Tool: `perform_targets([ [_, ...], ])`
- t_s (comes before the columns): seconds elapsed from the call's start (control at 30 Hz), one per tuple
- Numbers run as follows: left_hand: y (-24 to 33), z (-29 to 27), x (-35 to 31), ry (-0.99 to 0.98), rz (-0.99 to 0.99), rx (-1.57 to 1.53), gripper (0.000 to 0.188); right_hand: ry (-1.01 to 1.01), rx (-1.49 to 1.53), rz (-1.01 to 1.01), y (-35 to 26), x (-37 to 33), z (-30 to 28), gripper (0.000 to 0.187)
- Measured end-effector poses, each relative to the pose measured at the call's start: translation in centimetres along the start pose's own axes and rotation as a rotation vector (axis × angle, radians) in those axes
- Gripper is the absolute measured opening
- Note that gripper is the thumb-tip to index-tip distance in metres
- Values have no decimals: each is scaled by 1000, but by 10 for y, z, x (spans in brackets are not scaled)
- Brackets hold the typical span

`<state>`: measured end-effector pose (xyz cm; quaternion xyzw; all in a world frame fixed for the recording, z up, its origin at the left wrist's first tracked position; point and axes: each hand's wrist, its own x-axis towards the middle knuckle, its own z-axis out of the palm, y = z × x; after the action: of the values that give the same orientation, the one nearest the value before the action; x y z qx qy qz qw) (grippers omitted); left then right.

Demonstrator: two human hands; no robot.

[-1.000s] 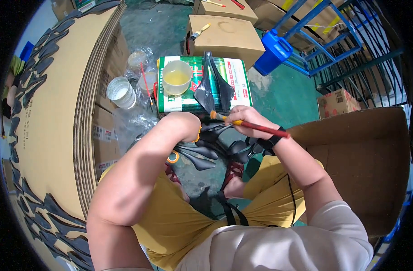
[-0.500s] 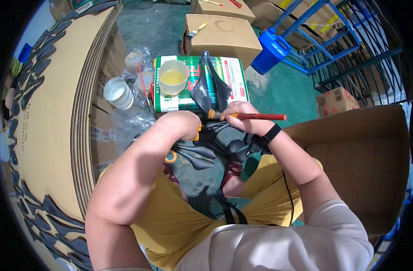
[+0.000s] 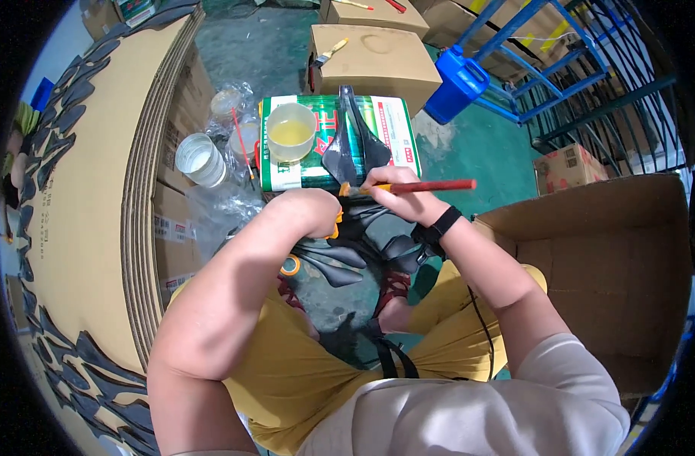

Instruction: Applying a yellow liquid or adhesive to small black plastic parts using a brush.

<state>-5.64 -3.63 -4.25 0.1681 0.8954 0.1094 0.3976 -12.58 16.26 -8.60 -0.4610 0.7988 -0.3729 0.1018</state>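
Note:
My right hand (image 3: 401,199) grips a paintbrush (image 3: 442,185) by its red and yellow handle, with the bristles pointing left. The bristle end is close to my left hand (image 3: 317,209), over dark pieces between the two hands. My left hand curls downward with its fingertips hidden; something orange (image 3: 337,225) shows at its edge. Below both hands lie several glossy black, blade-shaped pieces (image 3: 328,262). A forked black piece (image 3: 353,133) rests on a green and white box (image 3: 397,144) just beyond. On that box's left side stands a translucent cup (image 3: 292,135) of yellowish liquid.
A clear plastic cup (image 3: 200,161) stands left of the box beside a thin red brush (image 3: 242,140). Stacked cardboard sheets (image 3: 97,197) carry rows of black pieces. An open carton (image 3: 590,304) is at my right; a blue jug (image 3: 455,85) and cardboard boxes (image 3: 370,72) stand farther off.
My right hand and the paintbrush have shifted slightly left and up, bringing the bristles nearer my left hand. The left hand has barely moved.

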Motion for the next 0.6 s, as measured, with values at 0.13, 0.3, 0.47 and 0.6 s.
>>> perform_targets([
  [0.13, -1, -1, 1, -37, -14, 3, 38, 212, 56, 211, -6, 17, -3, 15],
  [0.3, -1, 0, 2, 14, 10, -5, 36, 209, -33, 156, 1, 24, 16, 17],
  [0.47, -6, 3, 0, 17, -12, -17, 35, 63, 96, 165, -10, 19, 12, 19],
  [0.6, -7, 4, 0, 6, -4, -30, 35, 272, 86, 234, -9, 34, 10, 17],
])
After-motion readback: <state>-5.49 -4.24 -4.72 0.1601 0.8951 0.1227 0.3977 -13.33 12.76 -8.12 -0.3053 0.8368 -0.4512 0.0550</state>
